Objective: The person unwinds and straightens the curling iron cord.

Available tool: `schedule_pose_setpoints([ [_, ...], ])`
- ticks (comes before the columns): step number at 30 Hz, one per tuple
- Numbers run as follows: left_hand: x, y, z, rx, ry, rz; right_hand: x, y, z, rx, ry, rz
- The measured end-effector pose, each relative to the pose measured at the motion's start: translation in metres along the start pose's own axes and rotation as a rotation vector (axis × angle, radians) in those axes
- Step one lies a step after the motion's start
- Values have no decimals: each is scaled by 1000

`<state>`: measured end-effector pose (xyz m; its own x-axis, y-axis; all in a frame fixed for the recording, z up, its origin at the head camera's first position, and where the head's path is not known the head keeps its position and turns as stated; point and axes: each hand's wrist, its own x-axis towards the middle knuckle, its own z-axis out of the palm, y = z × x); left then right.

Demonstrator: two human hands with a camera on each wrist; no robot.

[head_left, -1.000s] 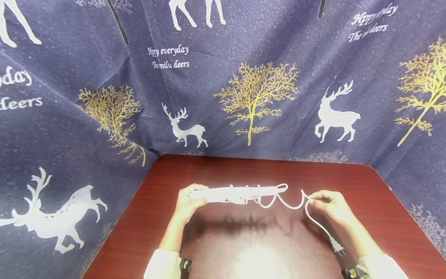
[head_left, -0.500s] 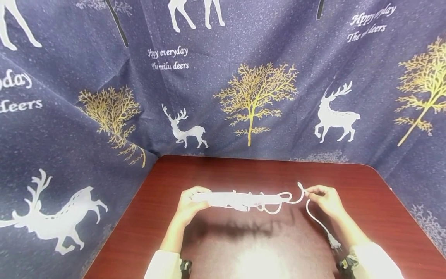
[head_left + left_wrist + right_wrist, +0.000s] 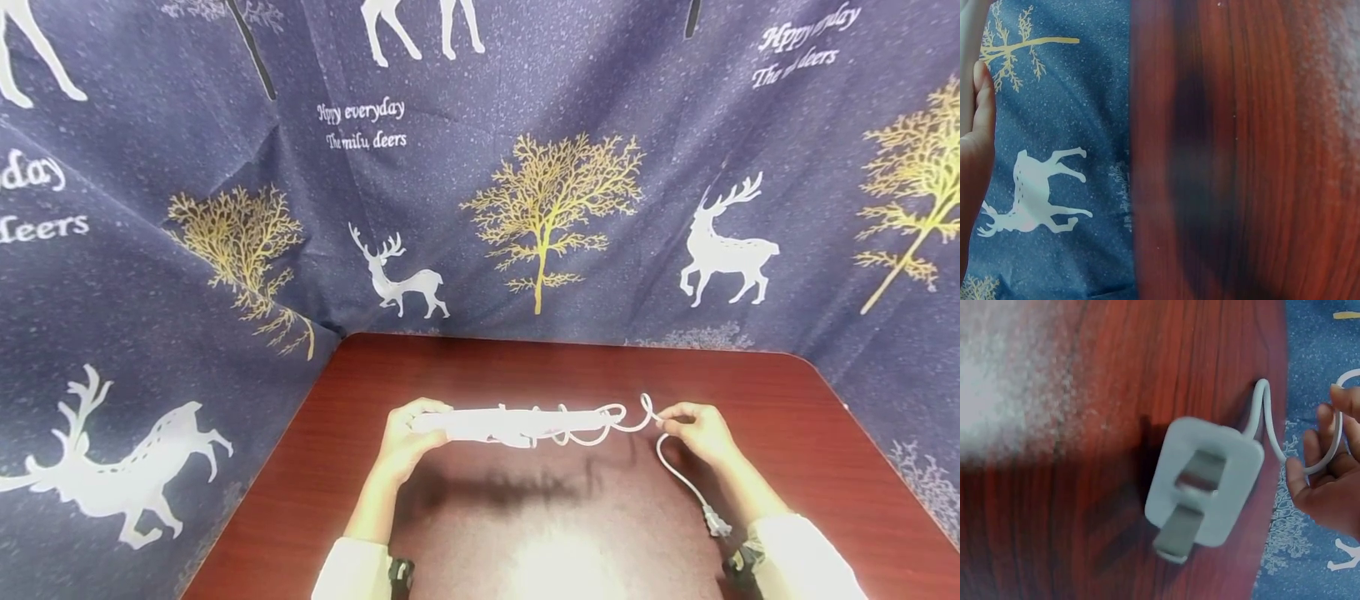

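A long white power strip [image 3: 468,423] is held level above the table, with its white cord [image 3: 678,475] looped loosely around its right half. My left hand [image 3: 407,435] grips the strip's left end, thumb in front. In the left wrist view only part of that hand [image 3: 982,119] and a sliver of the strip [image 3: 966,81] show at the left edge. Off the strip's right end, my right hand [image 3: 701,433] pinches the cord between thumb and fingers. Below it dangles the two-prong plug [image 3: 716,522], its flat blades facing the camera in the right wrist view.
A reddish-brown wooden table [image 3: 285,508] lies beneath, with a bright glare spot near its front. Dark blue fabric [image 3: 480,208] printed with deer and trees hangs along its back and sides. Both wrists wear dark straps below white sleeves.
The power strip dips, then rises slightly. My right hand has shifted a little left, and the cord beside it now makes a small upright curl. The plug swings slightly left.
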<state>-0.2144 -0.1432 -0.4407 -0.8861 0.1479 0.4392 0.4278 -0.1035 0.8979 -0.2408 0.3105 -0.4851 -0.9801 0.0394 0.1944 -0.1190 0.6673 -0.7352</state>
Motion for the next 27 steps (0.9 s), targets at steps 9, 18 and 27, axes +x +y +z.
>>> schedule_pose_setpoints([
  [9,1,0,-1,-8,3,-7,-14,8,-6,543,-152,4],
  [18,1,-1,1,-33,-13,25,-27,-5,-33,482,-129,-83],
  [27,-1,2,4,-14,-2,-26,-33,-23,-43,441,-109,-327],
])
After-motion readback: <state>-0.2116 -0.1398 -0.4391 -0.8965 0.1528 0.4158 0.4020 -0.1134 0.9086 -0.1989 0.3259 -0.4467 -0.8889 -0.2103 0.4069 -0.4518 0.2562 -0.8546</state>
